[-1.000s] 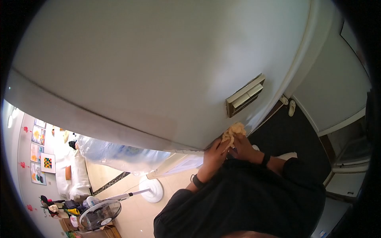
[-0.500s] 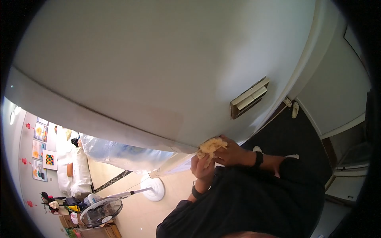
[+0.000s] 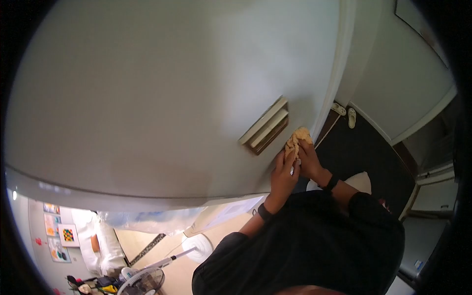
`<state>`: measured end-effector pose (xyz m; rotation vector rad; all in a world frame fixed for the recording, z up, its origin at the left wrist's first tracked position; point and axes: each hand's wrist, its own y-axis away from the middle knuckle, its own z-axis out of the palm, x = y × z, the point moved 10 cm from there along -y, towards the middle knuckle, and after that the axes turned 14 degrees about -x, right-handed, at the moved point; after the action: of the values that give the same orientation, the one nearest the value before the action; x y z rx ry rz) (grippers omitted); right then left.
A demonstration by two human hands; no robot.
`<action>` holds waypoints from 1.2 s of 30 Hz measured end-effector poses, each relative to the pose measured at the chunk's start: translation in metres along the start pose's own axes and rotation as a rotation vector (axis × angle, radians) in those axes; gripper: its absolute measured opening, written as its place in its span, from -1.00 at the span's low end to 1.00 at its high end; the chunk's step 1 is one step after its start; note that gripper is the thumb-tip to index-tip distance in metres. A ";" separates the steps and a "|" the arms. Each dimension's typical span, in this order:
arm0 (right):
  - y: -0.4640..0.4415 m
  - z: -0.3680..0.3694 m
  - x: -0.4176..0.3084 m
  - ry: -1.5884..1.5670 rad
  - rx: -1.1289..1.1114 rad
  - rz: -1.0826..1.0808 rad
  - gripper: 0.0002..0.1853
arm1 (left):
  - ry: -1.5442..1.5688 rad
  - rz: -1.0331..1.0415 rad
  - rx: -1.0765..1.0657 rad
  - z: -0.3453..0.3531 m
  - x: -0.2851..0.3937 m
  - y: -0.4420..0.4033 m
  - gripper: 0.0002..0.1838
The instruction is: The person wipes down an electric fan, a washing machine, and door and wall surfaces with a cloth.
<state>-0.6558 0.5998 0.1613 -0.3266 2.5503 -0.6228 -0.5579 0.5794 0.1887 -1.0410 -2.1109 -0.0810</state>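
A crumpled pale-orange cloth [image 3: 299,137] is bunched against the white wall [image 3: 147,108], below and right of a light switch. My right hand [image 3: 309,161] is closed on the cloth from the right side. Close beside it, my left hand [image 3: 283,179] has its fingers bent onto the cloth's lower left part. Something small and whitish shows at the left fingers. Dark bands circle both wrists. The fingertips are partly hidden in the folds. Just up and left of the hands, the wide light switch [image 3: 265,127] has a brownish edge around it.
A standing fan [image 3: 142,282] is at the lower left on the pale floor. Behind it are plastic-covered furniture [image 3: 152,221] and pictures on a wall. Light-coloured shoes [image 3: 351,118] lie on the dark floor [image 3: 344,152] at right, near a door frame.
Both hands have moved the cloth right and upward along the wall, from its lower edge to beside the switch. The camera view has shifted, so the switch appears further left.
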 end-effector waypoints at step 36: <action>0.039 -0.155 0.332 -0.447 -0.309 0.135 -0.13 | -0.140 -0.142 -0.103 0.253 0.130 -0.252 -0.35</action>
<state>-1.0225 0.5794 0.1281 -0.3493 2.2032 -0.0850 -0.9370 0.5890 0.1616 -0.9792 -2.3281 -0.1932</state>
